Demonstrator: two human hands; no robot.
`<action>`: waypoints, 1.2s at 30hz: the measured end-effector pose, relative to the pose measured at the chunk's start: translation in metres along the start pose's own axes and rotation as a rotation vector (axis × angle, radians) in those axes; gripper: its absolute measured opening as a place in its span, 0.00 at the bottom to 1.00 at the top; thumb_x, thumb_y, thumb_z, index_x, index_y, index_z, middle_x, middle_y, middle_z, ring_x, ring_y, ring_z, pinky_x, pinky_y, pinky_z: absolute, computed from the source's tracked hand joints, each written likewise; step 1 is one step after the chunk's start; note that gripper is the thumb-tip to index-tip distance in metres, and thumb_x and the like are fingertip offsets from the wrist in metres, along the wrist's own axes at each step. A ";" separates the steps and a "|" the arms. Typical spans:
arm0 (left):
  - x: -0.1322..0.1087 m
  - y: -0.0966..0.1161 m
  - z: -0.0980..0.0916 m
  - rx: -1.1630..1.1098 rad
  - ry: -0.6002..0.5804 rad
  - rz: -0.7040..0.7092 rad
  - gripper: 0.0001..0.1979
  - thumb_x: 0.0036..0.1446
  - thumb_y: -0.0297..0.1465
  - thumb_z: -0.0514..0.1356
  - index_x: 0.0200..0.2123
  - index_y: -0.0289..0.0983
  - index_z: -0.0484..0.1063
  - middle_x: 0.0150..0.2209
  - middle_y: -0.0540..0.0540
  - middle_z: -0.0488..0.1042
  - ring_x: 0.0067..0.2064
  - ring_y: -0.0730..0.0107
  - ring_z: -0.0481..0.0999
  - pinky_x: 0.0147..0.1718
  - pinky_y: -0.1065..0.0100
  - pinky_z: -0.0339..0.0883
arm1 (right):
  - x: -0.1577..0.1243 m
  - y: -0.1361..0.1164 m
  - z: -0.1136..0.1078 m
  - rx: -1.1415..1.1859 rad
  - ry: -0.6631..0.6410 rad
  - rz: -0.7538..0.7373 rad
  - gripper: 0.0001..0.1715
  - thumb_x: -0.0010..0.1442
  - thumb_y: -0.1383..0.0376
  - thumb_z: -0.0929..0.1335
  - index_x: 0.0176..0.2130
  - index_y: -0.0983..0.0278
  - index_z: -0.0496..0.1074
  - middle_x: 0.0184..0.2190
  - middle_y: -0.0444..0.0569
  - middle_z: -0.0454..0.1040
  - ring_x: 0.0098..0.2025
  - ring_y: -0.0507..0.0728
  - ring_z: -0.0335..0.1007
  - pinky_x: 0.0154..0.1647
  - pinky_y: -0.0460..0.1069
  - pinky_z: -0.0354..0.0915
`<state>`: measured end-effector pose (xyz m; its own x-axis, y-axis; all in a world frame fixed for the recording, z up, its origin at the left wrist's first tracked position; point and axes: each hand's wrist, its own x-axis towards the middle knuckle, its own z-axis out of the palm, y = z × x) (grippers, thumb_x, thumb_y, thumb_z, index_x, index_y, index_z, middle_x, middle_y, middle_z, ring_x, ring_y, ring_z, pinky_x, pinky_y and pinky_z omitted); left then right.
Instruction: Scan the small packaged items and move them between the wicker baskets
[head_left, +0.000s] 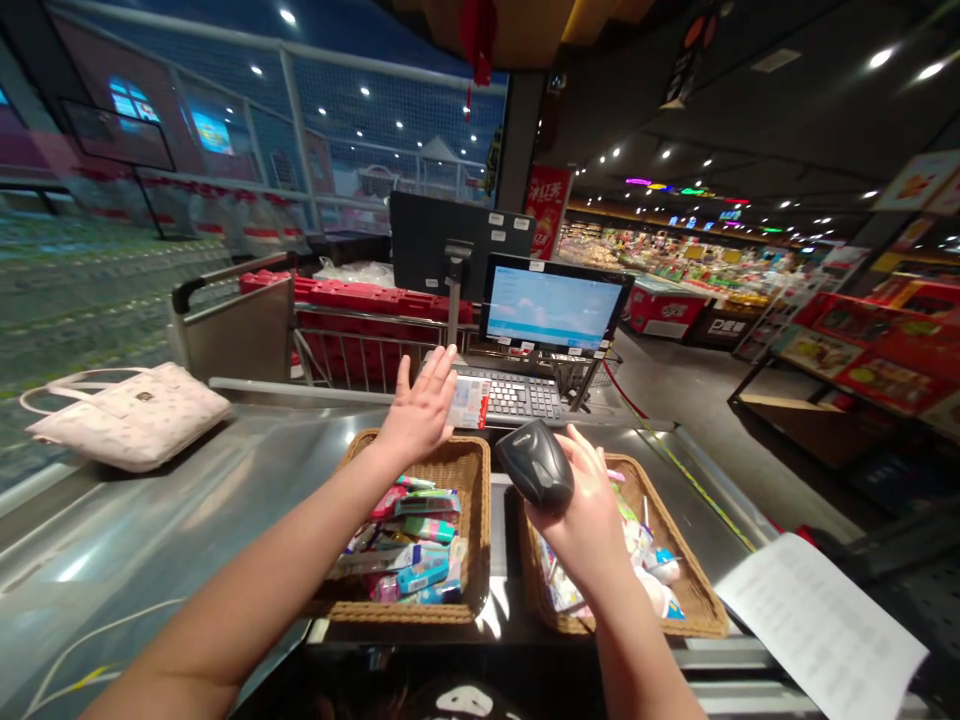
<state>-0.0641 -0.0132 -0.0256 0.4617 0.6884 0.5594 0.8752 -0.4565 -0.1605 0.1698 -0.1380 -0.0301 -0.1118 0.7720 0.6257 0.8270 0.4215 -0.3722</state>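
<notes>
My right hand is wrapped round a black barcode scanner, held above the inner edge of the right wicker basket. White and coloured packets lie in that basket. Fingers spread, my left hand hovers over the far side of the left wicker basket; its fingertips are beside a small red and white packet at the keyboard's left end. Several tubes and colourful packages fill the left basket. Behind the hands is a black keyboard.
A lit monitor and a dark screen back stand behind the keyboard. A pale handbag rests on the metal counter at left. A printed paper sheet lies at right. Red-lined carts stand beyond.
</notes>
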 end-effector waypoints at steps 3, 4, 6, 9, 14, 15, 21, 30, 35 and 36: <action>-0.005 -0.006 0.004 0.004 -0.020 -0.005 0.36 0.51 0.32 0.60 0.63 0.27 0.60 0.71 0.33 0.36 0.72 0.47 0.38 0.66 0.41 0.19 | 0.000 0.000 0.007 -0.009 -0.029 0.011 0.26 0.51 0.68 0.68 0.51 0.63 0.70 0.54 0.58 0.72 0.67 0.74 0.54 0.63 0.75 0.50; -0.007 -0.008 0.005 0.003 -0.027 -0.007 0.36 0.50 0.31 0.60 0.63 0.27 0.60 0.72 0.33 0.36 0.72 0.47 0.38 0.66 0.41 0.19 | 0.000 0.000 0.010 -0.010 -0.035 0.010 0.26 0.50 0.68 0.68 0.51 0.64 0.70 0.54 0.58 0.72 0.67 0.74 0.54 0.64 0.75 0.51; -0.011 -0.011 0.008 0.008 -0.042 -0.013 0.36 0.50 0.31 0.61 0.62 0.27 0.61 0.72 0.33 0.37 0.72 0.46 0.37 0.66 0.40 0.20 | 0.000 0.000 0.015 -0.008 -0.040 0.001 0.27 0.49 0.68 0.68 0.51 0.64 0.71 0.54 0.58 0.72 0.66 0.74 0.54 0.64 0.73 0.52; -0.019 -0.018 0.014 0.017 -0.072 -0.014 0.36 0.48 0.30 0.61 0.61 0.28 0.62 0.72 0.33 0.36 0.72 0.47 0.38 0.66 0.40 0.21 | 0.000 -0.001 0.022 0.005 -0.045 -0.011 0.27 0.49 0.68 0.68 0.51 0.65 0.71 0.53 0.58 0.72 0.66 0.73 0.55 0.64 0.72 0.54; -0.044 -0.031 0.030 0.043 -0.158 0.005 0.36 0.46 0.32 0.64 0.59 0.28 0.64 0.71 0.32 0.36 0.72 0.46 0.41 0.66 0.40 0.22 | -0.002 -0.006 0.035 0.043 -0.096 0.012 0.24 0.49 0.68 0.68 0.48 0.63 0.73 0.52 0.56 0.73 0.66 0.73 0.56 0.64 0.72 0.53; -0.050 -0.034 0.034 0.055 -0.180 0.009 0.36 0.46 0.33 0.64 0.59 0.27 0.65 0.71 0.31 0.36 0.72 0.46 0.41 0.66 0.40 0.23 | -0.002 -0.007 0.038 0.050 -0.107 0.021 0.23 0.49 0.68 0.68 0.47 0.63 0.73 0.52 0.56 0.73 0.65 0.74 0.57 0.64 0.73 0.53; -0.086 -0.051 0.063 0.050 -0.325 0.027 0.34 0.46 0.39 0.65 0.56 0.30 0.68 0.71 0.31 0.39 0.72 0.46 0.43 0.66 0.40 0.25 | -0.004 -0.009 0.055 0.084 -0.171 0.067 0.25 0.47 0.69 0.68 0.48 0.61 0.73 0.53 0.55 0.73 0.65 0.74 0.56 0.63 0.75 0.51; -0.145 -0.071 0.103 -0.013 -0.589 0.040 0.37 0.41 0.42 0.66 0.53 0.27 0.71 0.68 0.24 0.50 0.70 0.44 0.48 0.66 0.42 0.29 | -0.003 -0.016 0.069 0.125 -0.264 0.105 0.26 0.48 0.69 0.69 0.49 0.61 0.74 0.54 0.54 0.72 0.66 0.73 0.56 0.64 0.74 0.49; -0.156 -0.073 0.111 -0.025 -0.686 0.039 0.39 0.39 0.42 0.68 0.55 0.30 0.71 0.67 0.24 0.53 0.70 0.44 0.48 0.66 0.41 0.28 | -0.006 -0.026 0.080 0.189 -0.330 0.070 0.24 0.46 0.70 0.70 0.46 0.62 0.76 0.51 0.54 0.74 0.65 0.73 0.58 0.64 0.70 0.52; -0.156 -0.073 0.112 -0.031 -0.711 0.041 0.40 0.38 0.41 0.69 0.56 0.30 0.70 0.67 0.24 0.53 0.70 0.44 0.48 0.66 0.40 0.28 | -0.007 -0.028 0.082 0.202 -0.342 0.075 0.25 0.45 0.70 0.70 0.46 0.61 0.76 0.51 0.54 0.74 0.65 0.72 0.58 0.65 0.70 0.52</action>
<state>-0.1837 -0.0244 -0.1921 0.4860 0.8665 -0.1142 0.8555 -0.4984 -0.1406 0.1024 -0.1161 -0.0809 -0.2607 0.9035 0.3401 0.7184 0.4169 -0.5569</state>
